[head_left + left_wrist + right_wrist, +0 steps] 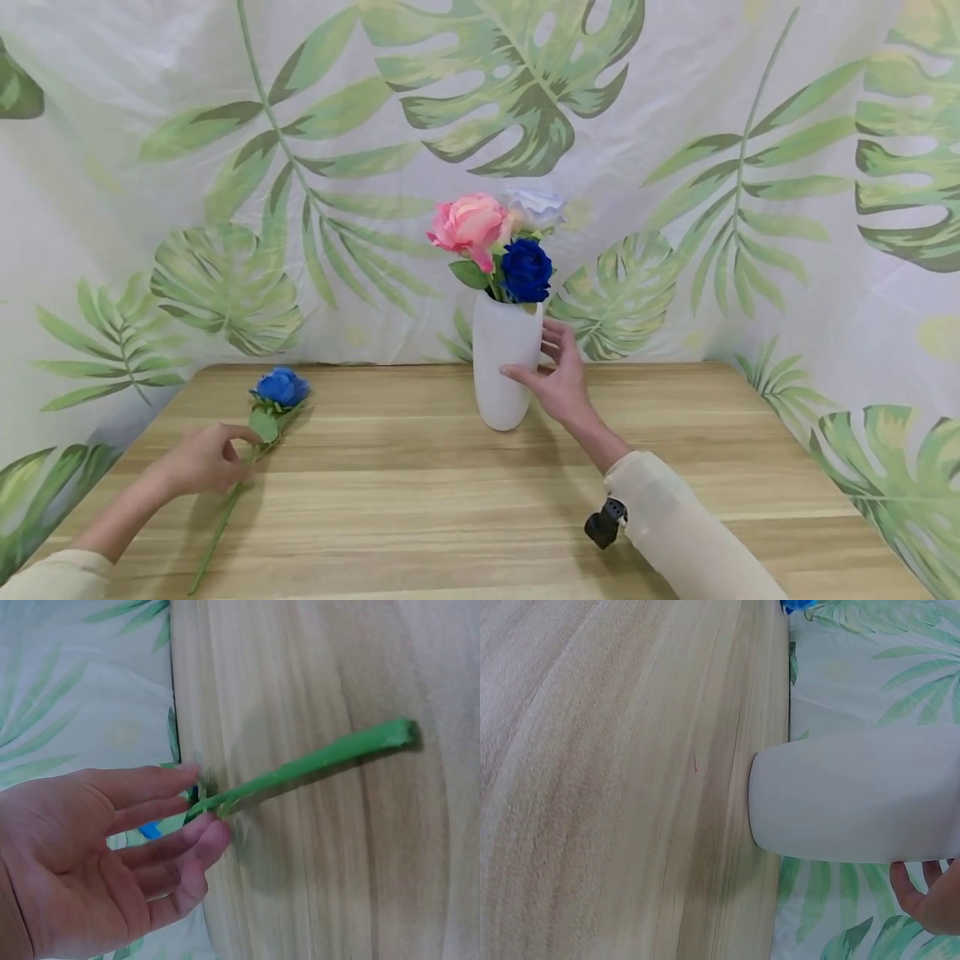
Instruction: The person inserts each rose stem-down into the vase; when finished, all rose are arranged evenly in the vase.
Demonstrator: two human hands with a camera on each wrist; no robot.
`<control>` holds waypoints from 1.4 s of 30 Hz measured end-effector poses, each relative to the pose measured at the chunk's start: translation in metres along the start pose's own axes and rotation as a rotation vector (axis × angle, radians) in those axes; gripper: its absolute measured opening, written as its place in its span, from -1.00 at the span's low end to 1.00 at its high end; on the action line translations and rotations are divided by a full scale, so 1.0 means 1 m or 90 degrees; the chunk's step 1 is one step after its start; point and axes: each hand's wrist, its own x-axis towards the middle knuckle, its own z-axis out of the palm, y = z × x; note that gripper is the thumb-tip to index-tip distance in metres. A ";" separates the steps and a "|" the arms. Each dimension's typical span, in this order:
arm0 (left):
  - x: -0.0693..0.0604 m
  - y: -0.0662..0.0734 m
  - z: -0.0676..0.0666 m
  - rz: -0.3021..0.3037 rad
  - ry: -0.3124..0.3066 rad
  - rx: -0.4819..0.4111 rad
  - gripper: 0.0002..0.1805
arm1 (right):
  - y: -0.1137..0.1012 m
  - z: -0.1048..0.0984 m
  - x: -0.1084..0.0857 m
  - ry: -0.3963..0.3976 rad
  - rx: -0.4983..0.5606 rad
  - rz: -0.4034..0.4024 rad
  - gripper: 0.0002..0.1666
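A white vase (504, 358) stands upright near the table's back edge. It holds a pink rose (471, 223), a dark blue rose (527, 271) and a pale white-blue rose (536, 208). My right hand (561, 379) grips the vase from its right side, thumb across the front. In the right wrist view the vase (847, 796) lies sideways, with part of the hand (936, 900) at its edge. On the left lies a blue rose (281, 387) with a green stem (322, 759). My left hand (202, 460) is over that stem, fingers loosely bent and tips apart around it.
The wooden table (375, 517) runs up to a leaf-printed cloth (322, 100) hung behind and at both sides. A small black device (604, 523) is attached at the right sleeve.
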 end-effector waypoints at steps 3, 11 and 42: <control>-0.001 0.000 0.001 -0.021 -0.039 -0.048 -0.42 | 0.001 -0.001 -0.001 0.000 0.001 0.008 -0.04; -0.001 -0.001 0.006 -0.055 -0.064 -0.108 -0.29 | 0.003 -0.001 -0.001 -0.005 0.005 -0.001 -0.04; 0.025 0.039 0.011 0.096 0.167 0.040 -0.63 | 0.000 0.000 0.001 0.000 0.003 -0.003 -0.04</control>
